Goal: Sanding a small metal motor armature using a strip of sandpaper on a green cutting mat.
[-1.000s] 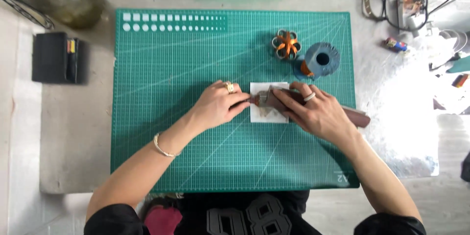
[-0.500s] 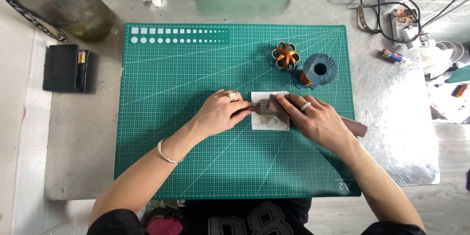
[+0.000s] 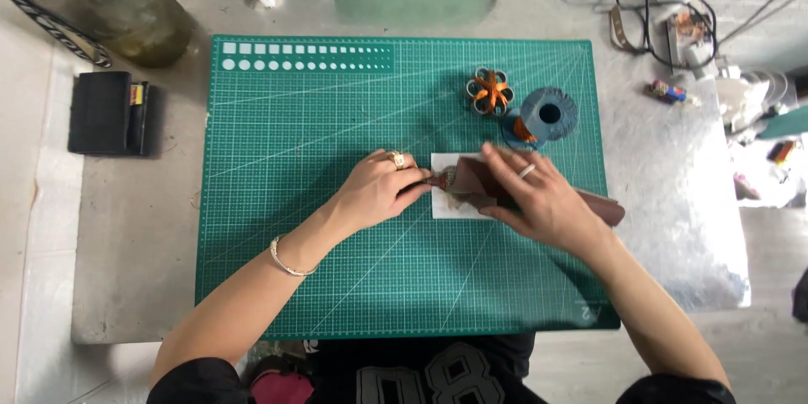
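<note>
The brown leather strip [image 3: 484, 185] lay across a white square [image 3: 446, 206] mid-mat [image 3: 337, 269], its long axis running left to right. The right hand [image 3: 539, 198] pressed flat and open on it, covering most. The left hand [image 3: 383, 189] pinched its left end, near a blue spool [image 3: 547, 114].

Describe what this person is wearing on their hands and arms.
Both forearms are bare. The left hand has a gold-coloured ring, and a thin silver bracelet circles that wrist. The right hand wears a pale silver ring. Short black sleeves show near the shoulders.
</note>
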